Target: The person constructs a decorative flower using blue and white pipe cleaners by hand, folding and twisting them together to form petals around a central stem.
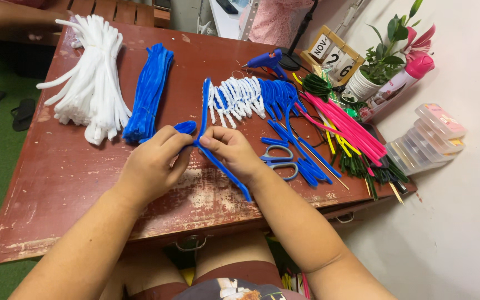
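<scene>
Head view: both hands on one blue pipe cleaner

White bundle [93, 78], blue bundle [150, 91] lie far left on red table [56, 183]. Left hand [154, 164] pinches blue pipe cleaner [212, 150] at its looped end; right hand [231, 153] grips it mid-length. Scissors [280, 158] just right, pink stems [345, 128] beyond.

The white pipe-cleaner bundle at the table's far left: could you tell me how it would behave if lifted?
The white pipe-cleaner bundle probably weighs little, being fuzzy thin stems. Its splayed loose ends suggest stems may droop or slip out. It likely won't roll, lying flat on the table.
</scene>
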